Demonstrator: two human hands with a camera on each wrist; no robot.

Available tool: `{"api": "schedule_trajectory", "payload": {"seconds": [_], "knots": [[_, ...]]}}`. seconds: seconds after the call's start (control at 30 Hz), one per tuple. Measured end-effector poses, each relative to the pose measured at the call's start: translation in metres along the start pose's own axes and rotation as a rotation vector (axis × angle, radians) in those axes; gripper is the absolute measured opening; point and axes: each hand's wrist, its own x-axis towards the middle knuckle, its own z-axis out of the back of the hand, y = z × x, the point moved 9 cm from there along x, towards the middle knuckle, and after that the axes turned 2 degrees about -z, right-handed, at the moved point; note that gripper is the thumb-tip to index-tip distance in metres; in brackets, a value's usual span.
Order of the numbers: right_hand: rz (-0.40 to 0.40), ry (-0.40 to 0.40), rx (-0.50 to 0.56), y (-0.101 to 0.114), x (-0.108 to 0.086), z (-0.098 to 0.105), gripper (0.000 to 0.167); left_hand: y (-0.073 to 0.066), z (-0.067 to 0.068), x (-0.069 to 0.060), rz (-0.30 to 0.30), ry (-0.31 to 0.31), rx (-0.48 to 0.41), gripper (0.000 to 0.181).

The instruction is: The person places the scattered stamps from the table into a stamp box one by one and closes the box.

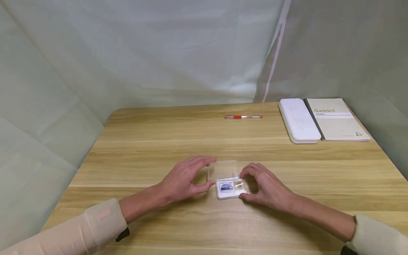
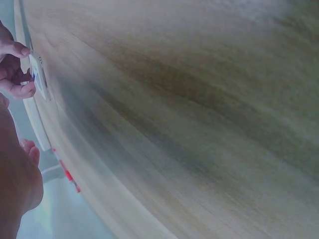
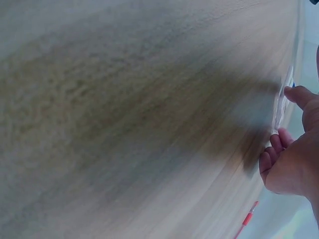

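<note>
In the head view, a small flat case [image 1: 225, 195] lies near the table's middle, white inside, with a purple-blue stamp [image 1: 226, 187] and a small gold-toned piece [image 1: 239, 185] in it. My right hand [image 1: 269, 186] grips its right side between thumb and fingers. A clear plastic lid [image 1: 223, 170] stands tilted just behind the case, overlapping its far edge. My left hand [image 1: 185, 179] holds that lid by its left side, thumb at the near corner and fingers at the far one. In the left wrist view, the case [image 2: 40, 74] shows edge-on, and most of the left hand's fingers are hidden.
A red pen [image 1: 243, 117] lies toward the back of the wooden table [image 1: 159, 141]. At the back right stand a white oblong box [image 1: 299, 118] and a notebook [image 1: 338, 120] side by side. Pale fabric walls [image 1: 175, 53] rise behind and beside the table.
</note>
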Motion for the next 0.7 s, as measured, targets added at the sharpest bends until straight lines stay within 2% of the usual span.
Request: {"api": "schedule_trajectory", "payload": {"seconds": [0.23,0.57,0.7], "knots": [[-0.026,0.037,0.014,-0.0027,0.0016,-0.0008,0.046,-0.0010,0.0006,-0.0007,-0.019,-0.005,0.003,0.063],[0.073,0.074,-0.060,0.0056,0.0063,0.0010,0.043,0.0008,-0.0020,-0.0004,-0.006,0.018,0.007,0.061],[0.078,0.097,-0.099,0.0063,0.0082,-0.0023,0.044,0.0005,-0.0038,-0.0009,-0.005,0.026,0.002,0.061]]}}
